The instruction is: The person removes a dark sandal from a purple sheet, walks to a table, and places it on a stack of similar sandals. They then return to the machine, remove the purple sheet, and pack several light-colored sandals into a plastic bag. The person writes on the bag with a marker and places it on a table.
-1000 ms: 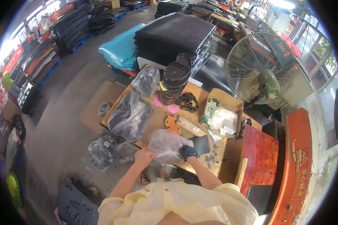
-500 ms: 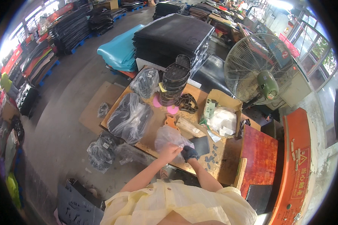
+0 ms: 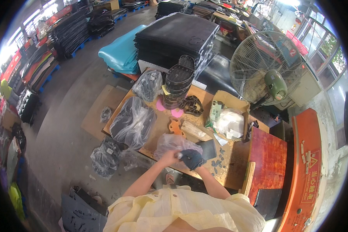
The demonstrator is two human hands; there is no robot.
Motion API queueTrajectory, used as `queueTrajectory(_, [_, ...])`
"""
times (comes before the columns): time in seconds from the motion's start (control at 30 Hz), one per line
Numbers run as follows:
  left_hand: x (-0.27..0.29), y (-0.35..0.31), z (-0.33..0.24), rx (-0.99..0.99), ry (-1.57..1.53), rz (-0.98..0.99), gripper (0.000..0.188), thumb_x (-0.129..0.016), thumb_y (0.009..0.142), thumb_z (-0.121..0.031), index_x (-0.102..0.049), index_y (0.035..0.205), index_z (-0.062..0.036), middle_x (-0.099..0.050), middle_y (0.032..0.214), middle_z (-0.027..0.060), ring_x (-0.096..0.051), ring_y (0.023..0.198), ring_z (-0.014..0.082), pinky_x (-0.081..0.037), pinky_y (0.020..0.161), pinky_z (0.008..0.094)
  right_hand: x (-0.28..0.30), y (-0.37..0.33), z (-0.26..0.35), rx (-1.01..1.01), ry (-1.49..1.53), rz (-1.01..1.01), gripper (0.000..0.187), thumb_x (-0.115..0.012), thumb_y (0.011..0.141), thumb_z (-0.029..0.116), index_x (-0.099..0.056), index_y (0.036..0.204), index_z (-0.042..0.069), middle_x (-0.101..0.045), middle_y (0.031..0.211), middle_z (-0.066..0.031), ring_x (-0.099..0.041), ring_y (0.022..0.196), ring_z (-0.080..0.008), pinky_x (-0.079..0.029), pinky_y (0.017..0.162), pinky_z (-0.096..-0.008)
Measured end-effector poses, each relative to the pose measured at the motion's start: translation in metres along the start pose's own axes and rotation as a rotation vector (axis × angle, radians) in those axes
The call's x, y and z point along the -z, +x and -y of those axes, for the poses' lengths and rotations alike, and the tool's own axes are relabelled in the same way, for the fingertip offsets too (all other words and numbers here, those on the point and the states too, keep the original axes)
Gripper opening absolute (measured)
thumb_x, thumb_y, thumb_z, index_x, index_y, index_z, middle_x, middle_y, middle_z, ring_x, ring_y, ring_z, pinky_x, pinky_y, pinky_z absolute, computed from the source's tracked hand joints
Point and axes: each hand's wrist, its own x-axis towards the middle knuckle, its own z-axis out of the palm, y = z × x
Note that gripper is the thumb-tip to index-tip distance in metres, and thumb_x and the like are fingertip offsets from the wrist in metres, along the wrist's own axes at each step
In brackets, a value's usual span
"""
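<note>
My bare left hand (image 3: pixel 168 158) is closed at the near edge of a clear plastic bag (image 3: pixel 171 142), with its fingertips against my other hand. A small pale bit shows between the two hands. My right hand (image 3: pixel 192 159), in a dark glove, has its fingers curled toward the left one; what they hold is hidden. The bag lies crumpled on the wooden table (image 3: pixel 230 164). Just right of the gloved hand are a dark flat sheet (image 3: pixel 208 149) and several small dark cut pieces (image 3: pixel 219 162). Beyond the bag sits an orange cut-out piece (image 3: pixel 176 127).
Stacked black cutting moulds (image 3: pixel 178 83) stand at the table's back, near a wood block (image 3: pixel 196 130). A cardboard box (image 3: pixel 241 104) of white material is at right. Bagged dark items (image 3: pixel 133 123) lie at left. A large fan (image 3: pixel 266 65) and a red board (image 3: pixel 268 162) flank the right side.
My hands have drawn closer together. The gloved right hand has moved up and left, turning across the left hand's fingertips. The bag has shifted slightly to the left.
</note>
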Motion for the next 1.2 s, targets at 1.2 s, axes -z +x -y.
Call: queueTrajectory(1.2, [0.019,0.002,0.002,0.342,-0.422,0.047,0.019,-0.073,0.071,-0.016,-0.071,0.088,-0.0076,-0.064,0.074,0.0005,-0.054,0.064,0.0083,-0.043,0.058,0.0255,-0.028,-0.035,-0.037,-0.262,0.109,0.477,0.027,-0.054,0.081,0.031,-0.066,0.092,0.009,-0.064,0.099,-0.0150,-0.062,0.086,-0.0327,-0.049,0.075,-0.0395])
